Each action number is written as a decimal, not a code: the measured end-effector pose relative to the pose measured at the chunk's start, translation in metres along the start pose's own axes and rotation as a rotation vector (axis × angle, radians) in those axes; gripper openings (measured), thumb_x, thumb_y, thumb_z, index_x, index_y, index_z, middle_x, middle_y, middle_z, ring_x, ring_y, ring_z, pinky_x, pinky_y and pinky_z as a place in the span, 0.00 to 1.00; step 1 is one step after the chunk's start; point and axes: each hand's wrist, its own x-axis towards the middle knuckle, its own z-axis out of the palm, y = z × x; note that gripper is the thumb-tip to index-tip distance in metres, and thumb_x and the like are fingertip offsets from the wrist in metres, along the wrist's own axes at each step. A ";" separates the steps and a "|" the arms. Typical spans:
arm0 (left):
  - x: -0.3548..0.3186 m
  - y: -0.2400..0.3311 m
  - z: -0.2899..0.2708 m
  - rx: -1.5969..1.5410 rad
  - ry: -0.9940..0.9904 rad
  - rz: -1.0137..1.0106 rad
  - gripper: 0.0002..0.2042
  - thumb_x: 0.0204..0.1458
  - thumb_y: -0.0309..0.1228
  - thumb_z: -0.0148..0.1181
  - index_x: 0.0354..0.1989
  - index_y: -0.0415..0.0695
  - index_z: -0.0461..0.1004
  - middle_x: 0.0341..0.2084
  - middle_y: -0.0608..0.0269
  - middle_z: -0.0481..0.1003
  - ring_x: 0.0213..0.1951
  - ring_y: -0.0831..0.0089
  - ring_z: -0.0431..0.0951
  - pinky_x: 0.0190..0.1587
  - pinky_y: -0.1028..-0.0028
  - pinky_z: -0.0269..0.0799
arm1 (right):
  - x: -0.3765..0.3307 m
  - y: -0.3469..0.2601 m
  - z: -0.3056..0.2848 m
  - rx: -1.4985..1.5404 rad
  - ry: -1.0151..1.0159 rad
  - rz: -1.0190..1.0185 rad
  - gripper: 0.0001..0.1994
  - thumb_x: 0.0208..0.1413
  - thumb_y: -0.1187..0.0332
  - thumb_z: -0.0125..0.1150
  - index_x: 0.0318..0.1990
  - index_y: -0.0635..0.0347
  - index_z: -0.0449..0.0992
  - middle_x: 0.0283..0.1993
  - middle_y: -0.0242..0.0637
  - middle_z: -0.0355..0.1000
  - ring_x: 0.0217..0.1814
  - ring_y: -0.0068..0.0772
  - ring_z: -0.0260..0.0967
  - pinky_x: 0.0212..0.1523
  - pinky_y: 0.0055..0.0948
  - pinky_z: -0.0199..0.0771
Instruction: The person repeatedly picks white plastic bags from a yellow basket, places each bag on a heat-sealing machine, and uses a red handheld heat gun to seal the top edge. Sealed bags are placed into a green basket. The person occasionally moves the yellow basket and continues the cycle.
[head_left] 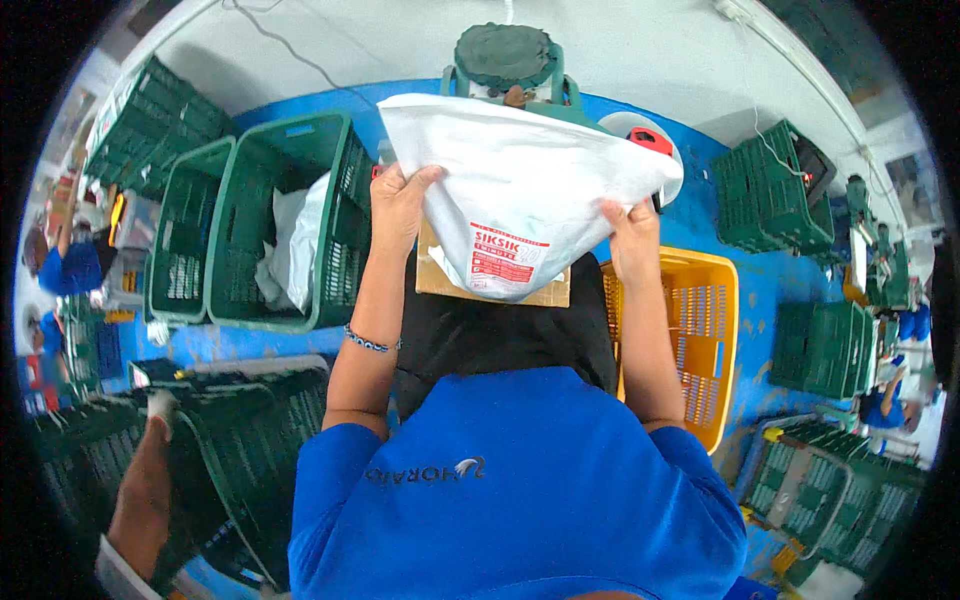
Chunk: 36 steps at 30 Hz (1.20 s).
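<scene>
A white plastic bag with red print hangs stretched between my two hands, its wide edge away from me and its lower part sagging toward my lap. My left hand is closed on the bag's left side, thumb on top. On the right, my right hand pinches the other side. Beneath the bag, a brown cardboard piece shows at the edge of my lap. Beyond the bag stands a dark green device with a rounded, cloth-like top. A red-and-black object sits just past the bag's right corner.
To my left, a green crate holds white bags, with another green crate beside it. A yellow basket stands at my right. More green crates line the wall. Other people work at both sides; someone's arm reaches in lower left.
</scene>
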 end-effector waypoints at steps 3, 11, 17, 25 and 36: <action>-0.013 -0.015 -0.001 -0.050 0.024 -0.009 0.09 0.50 0.24 0.61 0.39 0.36 0.77 0.33 0.65 0.78 0.36 0.79 0.75 0.42 0.77 0.70 | -0.017 0.020 0.000 -0.069 0.119 0.103 0.14 0.60 0.64 0.57 0.45 0.66 0.76 0.45 0.32 0.73 0.45 0.20 0.65 0.48 0.23 0.65; -0.022 0.007 0.008 0.351 0.209 0.405 0.10 0.58 0.32 0.54 0.39 0.37 0.76 0.22 0.61 0.74 0.26 0.82 0.68 0.31 0.78 0.65 | -0.007 -0.008 0.015 -0.034 0.220 -0.397 0.17 0.62 0.61 0.54 0.45 0.70 0.74 0.42 0.36 0.73 0.43 0.24 0.66 0.46 0.24 0.67; -0.027 -0.051 0.008 0.571 0.303 0.094 0.12 0.57 0.35 0.53 0.38 0.37 0.75 0.24 0.43 0.73 0.26 0.57 0.75 0.32 0.67 0.68 | 0.004 0.072 0.030 -0.553 0.245 -0.018 0.17 0.64 0.62 0.48 0.30 0.68 0.72 0.26 0.29 0.67 0.29 0.19 0.59 0.31 0.23 0.62; -0.035 -0.136 -0.009 0.654 0.217 -0.086 0.15 0.58 0.40 0.52 0.34 0.40 0.77 0.25 0.41 0.74 0.30 0.47 0.75 0.34 0.61 0.69 | -0.005 0.153 0.021 -0.423 0.234 0.098 0.18 0.64 0.61 0.48 0.30 0.71 0.70 0.25 0.37 0.68 0.28 0.26 0.60 0.31 0.30 0.64; -0.044 -0.172 -0.015 0.602 0.295 0.055 0.12 0.59 0.33 0.53 0.34 0.33 0.74 0.20 0.54 0.74 0.25 0.80 0.67 0.29 0.73 0.66 | -0.017 0.160 0.037 -0.533 0.283 0.025 0.19 0.65 0.59 0.47 0.32 0.70 0.70 0.23 0.40 0.68 0.26 0.24 0.59 0.30 0.28 0.64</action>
